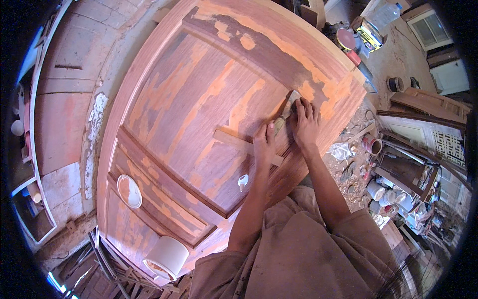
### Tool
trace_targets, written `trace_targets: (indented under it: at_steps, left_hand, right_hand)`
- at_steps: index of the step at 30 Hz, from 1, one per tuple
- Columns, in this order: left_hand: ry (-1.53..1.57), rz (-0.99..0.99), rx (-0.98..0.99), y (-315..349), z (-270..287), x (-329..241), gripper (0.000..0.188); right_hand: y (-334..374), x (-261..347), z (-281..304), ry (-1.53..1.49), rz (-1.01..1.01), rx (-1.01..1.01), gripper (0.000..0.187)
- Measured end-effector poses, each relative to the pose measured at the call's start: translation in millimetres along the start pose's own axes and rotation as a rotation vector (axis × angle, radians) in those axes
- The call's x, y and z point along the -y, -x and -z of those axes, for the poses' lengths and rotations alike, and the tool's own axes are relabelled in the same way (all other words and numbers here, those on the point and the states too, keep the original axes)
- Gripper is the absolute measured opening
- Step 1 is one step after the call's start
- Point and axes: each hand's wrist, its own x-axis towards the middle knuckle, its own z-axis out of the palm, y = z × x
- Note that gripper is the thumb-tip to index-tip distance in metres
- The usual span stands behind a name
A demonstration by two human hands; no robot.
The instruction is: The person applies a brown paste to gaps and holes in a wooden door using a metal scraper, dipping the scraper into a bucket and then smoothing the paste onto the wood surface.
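A large wooden panel door (191,94) lies in front of me, streaked with orange filler over reddish-brown wood. On its right side, my left hand (264,142) is closed round the greenish handle of a putty knife (279,123). The knife's metal blade rests against the door near the raised moulding. My right hand (305,123) is bent over beside it, with fingertips pressed to the blade. Under my left wrist a flat wooden strip (234,139) lies across the panel. A small white piece (242,181) sits just left of my left forearm.
A white round lid (129,191) with filler on it and a white bucket (168,256) stand on the door's near left part. At the far right corner are a round tin (345,39) and a clear plastic bottle (387,15). Pots, boards and debris crowd the floor at right.
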Motion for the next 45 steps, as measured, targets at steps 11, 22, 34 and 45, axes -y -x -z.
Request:
trace_targets:
  at_steps: [11,22,34,45]
  left_hand:
    - [-0.009,0.001,0.021,1,-1,-1,0.037]
    - [0.002,0.053,0.022,7,3,-7,0.037]
    - [-0.03,-0.03,-0.05,4,0,-5,0.036]
    - [-0.016,-0.025,-0.02,7,7,-13,0.037]
  right_hand:
    - [0,-2,-2,0.037,0.011,0.044,0.047]
    - [5,-1,-4,0.042,0.039,0.023,0.042]
    - [2,5,1,0.145,0.024,0.125,0.046]
    - [5,3,-1,0.133,0.049,0.136,0.042]
